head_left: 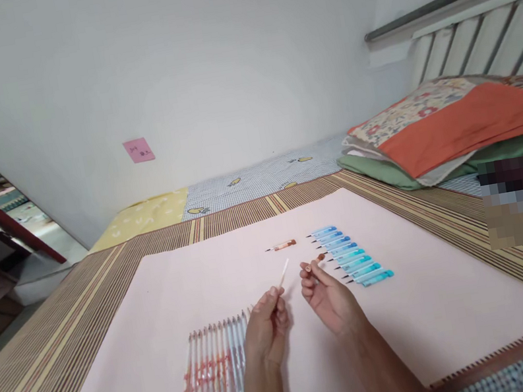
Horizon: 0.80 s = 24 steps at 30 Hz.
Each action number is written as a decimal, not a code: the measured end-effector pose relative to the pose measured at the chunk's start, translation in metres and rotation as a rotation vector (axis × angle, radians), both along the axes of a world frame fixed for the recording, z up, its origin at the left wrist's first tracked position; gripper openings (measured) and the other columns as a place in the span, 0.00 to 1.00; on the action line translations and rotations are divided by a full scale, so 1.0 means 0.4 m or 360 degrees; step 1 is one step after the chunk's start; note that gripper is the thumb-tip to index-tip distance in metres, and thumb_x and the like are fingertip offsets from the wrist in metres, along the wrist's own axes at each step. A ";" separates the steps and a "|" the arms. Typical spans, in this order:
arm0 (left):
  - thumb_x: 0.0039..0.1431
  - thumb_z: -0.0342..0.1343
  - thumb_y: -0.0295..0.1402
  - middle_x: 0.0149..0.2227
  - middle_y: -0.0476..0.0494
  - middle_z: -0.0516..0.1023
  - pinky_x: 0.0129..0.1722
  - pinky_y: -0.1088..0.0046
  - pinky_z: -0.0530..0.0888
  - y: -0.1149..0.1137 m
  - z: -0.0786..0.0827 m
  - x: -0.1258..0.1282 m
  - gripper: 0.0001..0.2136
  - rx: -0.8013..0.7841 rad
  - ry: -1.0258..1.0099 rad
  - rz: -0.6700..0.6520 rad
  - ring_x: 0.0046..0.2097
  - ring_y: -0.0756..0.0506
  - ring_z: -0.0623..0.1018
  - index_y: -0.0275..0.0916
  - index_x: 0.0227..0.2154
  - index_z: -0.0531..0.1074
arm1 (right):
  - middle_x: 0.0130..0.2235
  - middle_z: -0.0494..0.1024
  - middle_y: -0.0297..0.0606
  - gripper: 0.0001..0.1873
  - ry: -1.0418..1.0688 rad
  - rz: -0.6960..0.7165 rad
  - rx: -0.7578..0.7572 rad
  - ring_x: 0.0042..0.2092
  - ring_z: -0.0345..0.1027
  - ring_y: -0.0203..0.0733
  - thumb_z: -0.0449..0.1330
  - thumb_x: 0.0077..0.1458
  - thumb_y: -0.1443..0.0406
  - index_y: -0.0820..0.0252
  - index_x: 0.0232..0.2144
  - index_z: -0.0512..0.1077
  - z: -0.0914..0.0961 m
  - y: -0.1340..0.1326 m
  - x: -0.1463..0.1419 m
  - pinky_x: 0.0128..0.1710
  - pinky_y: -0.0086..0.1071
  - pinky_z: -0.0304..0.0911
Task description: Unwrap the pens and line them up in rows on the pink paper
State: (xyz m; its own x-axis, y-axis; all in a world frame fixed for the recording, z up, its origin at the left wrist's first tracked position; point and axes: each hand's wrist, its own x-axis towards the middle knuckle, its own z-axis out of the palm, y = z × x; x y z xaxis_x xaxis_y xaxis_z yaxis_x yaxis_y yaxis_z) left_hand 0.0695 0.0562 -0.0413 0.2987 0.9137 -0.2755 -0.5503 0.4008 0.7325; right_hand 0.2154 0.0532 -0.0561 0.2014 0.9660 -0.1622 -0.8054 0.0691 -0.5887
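My left hand (266, 319) pinches a thin white stick (284, 272) that looks like a pen refill, its free end pointing up and away. Just right of it, my right hand (331, 295) holds a short brown pen piece (308, 268) between thumb and fingers; part of it is hidden. Beyond my hands lies another short brown pen piece (284, 245) with a dark tip. Several blue and turquoise pen pieces (346, 254) with dark tips form a slanting row beside my right hand. Left of my left hand, several slim pens (214, 364) lie side by side, partly covered by that hand.
A large pale pink sheet (129, 338) lies under everything on a striped mat (27, 355). Folded bedding (465, 128) is stacked at the back right, below a radiator (487, 44). A pink note (138, 150) is stuck to the wall behind. A doorway opens at far left.
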 end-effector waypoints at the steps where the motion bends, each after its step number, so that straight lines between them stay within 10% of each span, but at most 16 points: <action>1: 0.38 0.78 0.43 0.21 0.54 0.70 0.22 0.83 0.64 0.001 0.002 -0.001 0.22 -0.0005 -0.0053 0.0066 0.21 0.58 0.67 0.32 0.30 0.78 | 0.32 0.71 0.34 0.13 0.0013 0.0046 -0.0005 0.29 0.61 0.33 0.71 0.53 0.56 0.56 0.35 0.76 -0.002 -0.001 -0.010 0.25 0.29 0.63; 16: 0.51 0.72 0.43 0.31 0.45 0.81 0.45 0.67 0.78 0.007 0.020 -0.022 0.15 0.0232 -0.0361 0.0266 0.39 0.45 0.81 0.35 0.30 0.80 | 0.19 0.62 0.23 0.21 0.0200 0.0743 -0.0308 0.17 0.42 0.22 0.69 0.54 0.52 0.61 0.27 0.68 0.034 -0.039 -0.122 0.16 0.20 0.37; 24: 0.52 0.71 0.41 0.26 0.48 0.77 0.32 0.76 0.74 0.003 0.028 -0.032 0.14 0.0235 -0.0211 0.0191 0.31 0.50 0.76 0.35 0.30 0.78 | 0.15 0.58 0.21 0.28 -0.0463 0.1057 -0.0204 0.15 0.39 0.23 0.66 0.51 0.43 0.59 0.23 0.65 0.036 -0.064 -0.143 0.16 0.24 0.32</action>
State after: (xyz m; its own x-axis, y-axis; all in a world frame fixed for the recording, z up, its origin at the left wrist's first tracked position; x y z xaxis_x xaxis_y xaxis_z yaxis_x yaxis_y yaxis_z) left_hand 0.0568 0.0573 -0.0302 0.2100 0.9724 -0.1021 -0.6828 0.2206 0.6965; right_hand 0.1581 0.0274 -0.0416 -0.3676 0.8764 -0.3111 -0.4634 -0.4627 -0.7558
